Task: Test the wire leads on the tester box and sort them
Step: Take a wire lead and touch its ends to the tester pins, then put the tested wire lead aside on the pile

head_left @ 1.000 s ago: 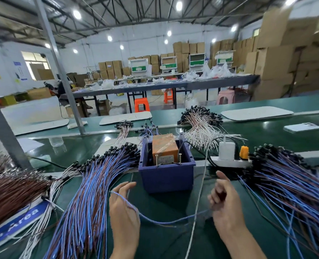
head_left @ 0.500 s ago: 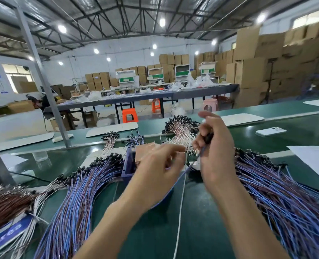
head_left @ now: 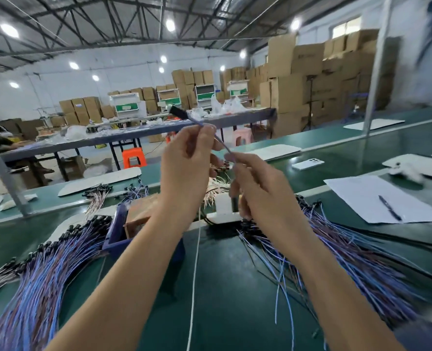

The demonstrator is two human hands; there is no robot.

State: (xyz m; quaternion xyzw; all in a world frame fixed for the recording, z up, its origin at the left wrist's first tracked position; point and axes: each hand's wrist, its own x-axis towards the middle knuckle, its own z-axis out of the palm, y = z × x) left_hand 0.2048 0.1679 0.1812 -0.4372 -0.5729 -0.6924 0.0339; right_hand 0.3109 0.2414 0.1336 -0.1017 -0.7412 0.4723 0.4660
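Note:
I hold one blue wire lead [head_left: 222,143] raised in front of me, its black tip [head_left: 177,112] pointing up and left. My left hand [head_left: 187,163] pinches the lead near the tip, and my right hand [head_left: 258,183] pinches it lower down. Below my arms the blue tester box [head_left: 116,231] with a brown block inside sits on the green table, partly hidden by my left forearm. A large pile of blue and brown leads [head_left: 40,282] lies to the left, another pile [head_left: 349,264] to the right.
A white power strip [head_left: 223,211] sits behind the box, its white cord [head_left: 194,287] running toward me. Paper with a pen [head_left: 389,207] lies at right, a white phone [head_left: 308,163] farther back. More lead bundles [head_left: 97,196] lie behind; a metal post [head_left: 1,171] stands left.
Both hands rose from the table, past the box, up to eye height with the lead. The black tip now sticks out above my left hand. The view tilted up and right.

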